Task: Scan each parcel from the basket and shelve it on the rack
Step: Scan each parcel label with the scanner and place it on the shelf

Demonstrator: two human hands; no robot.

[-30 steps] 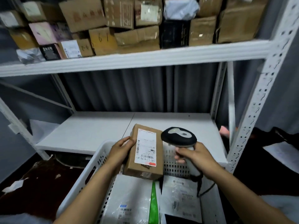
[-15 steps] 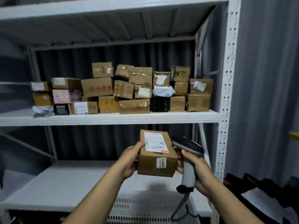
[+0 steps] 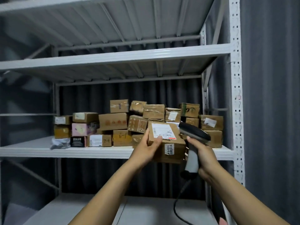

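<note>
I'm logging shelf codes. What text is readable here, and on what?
"0-2-1211", first character unclear: side sticker on held parcel.
"6-1": handwritten on shelved brown box.
Too blurred: shipping label, black box, everything else.

I am seeing a dark pleated curtain [image 3: 90, 101] hanging along the back and a paler grey curtain [image 3: 272, 95] hanging down the right side. In front of the dark one, a pile of brown cardboard boxes [image 3: 113, 120] is sitting two and three high, with a box marked 6-1 [image 3: 122, 138] lying in the bottom row. At the left end a pink box [image 3: 81, 129] is sitting above a small black box [image 3: 78, 141], and a crumpled grey bag [image 3: 59, 142] is lying just beside that.
</note>
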